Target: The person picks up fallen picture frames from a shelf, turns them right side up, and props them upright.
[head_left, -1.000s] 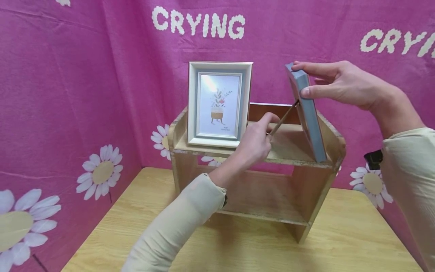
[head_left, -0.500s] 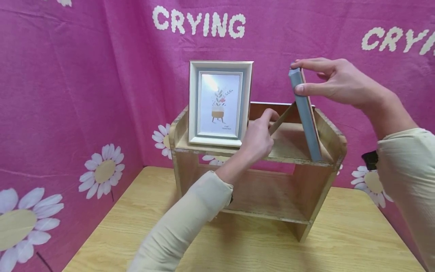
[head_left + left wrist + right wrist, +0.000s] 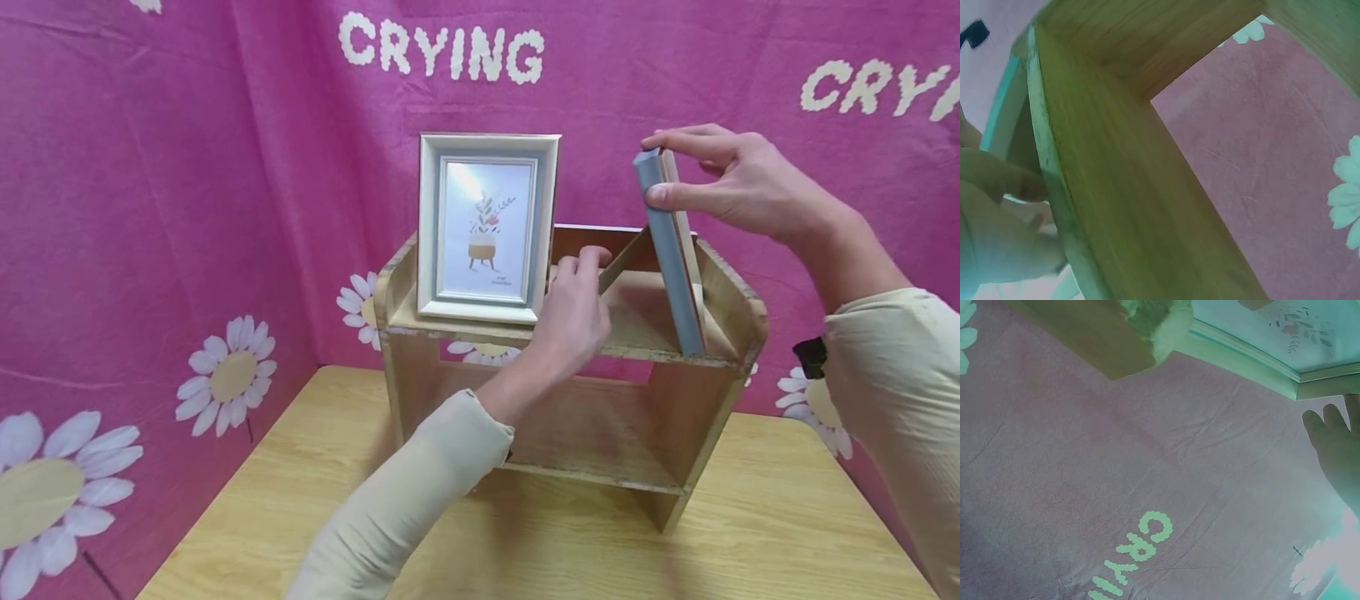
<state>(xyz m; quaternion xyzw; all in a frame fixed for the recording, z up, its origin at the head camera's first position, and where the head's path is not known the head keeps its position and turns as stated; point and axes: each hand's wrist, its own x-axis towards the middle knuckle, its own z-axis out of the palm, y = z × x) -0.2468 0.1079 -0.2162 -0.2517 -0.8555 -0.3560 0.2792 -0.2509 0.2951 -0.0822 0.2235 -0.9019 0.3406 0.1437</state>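
Note:
My right hand pinches the top corner of a blue-edged picture frame, thumb on the near edge and fingers over the top. The frame stands edge-on, leaning, on the right of the wooden shelf's top board. In the right wrist view its picture side shows leaves under glass. A thin support leg slants from its back down to my left hand, whose fingers hold its lower end, partly hidden. To the left, a second frame with a plant picture stands upright, facing me.
The small two-tier wooden shelf stands on a light wood table. Its raised right side panel is close beside the held frame. A pink cloth with daisies hangs behind and at the left.
The held frame has turned a little, so its back no longer shows and a sliver of its right side does. Its top shifted slightly left with my right hand; my left hand moved slightly right.

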